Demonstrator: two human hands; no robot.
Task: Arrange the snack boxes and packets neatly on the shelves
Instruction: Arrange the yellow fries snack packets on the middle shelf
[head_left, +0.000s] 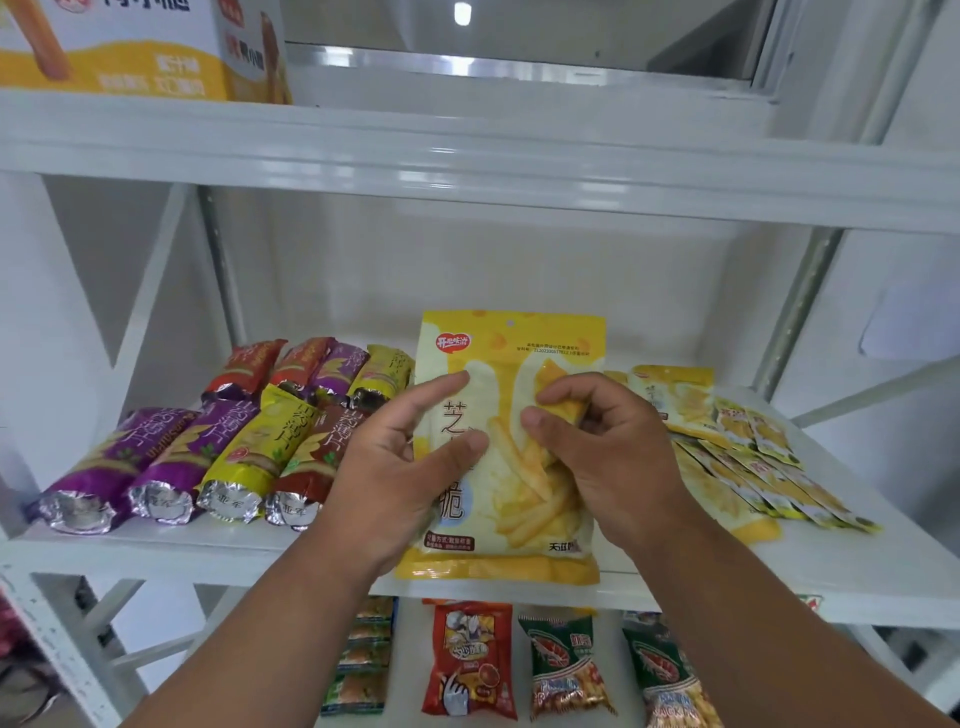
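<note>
A yellow and white snack packet (511, 353) printed with fries stands upright at the front of the middle white shelf (857, 577). My left hand (400, 462) grips its left side, thumb on the front. My right hand (613, 452) pinches the packet's front near its middle with curled fingers. Purple, yellow and red foil-ended tube packets (171, 467) lie in two rows on the shelf's left. More of the yellow packets (748, 452) lie overlapping on the right.
A white and yellow snack box (130, 47) sits on the top shelf at left. On the lower shelf lie a red packet (470, 660), green shrimp-print packets (566, 670) and small stacked packets (363, 654). Shelf uprights (800, 306) flank the opening.
</note>
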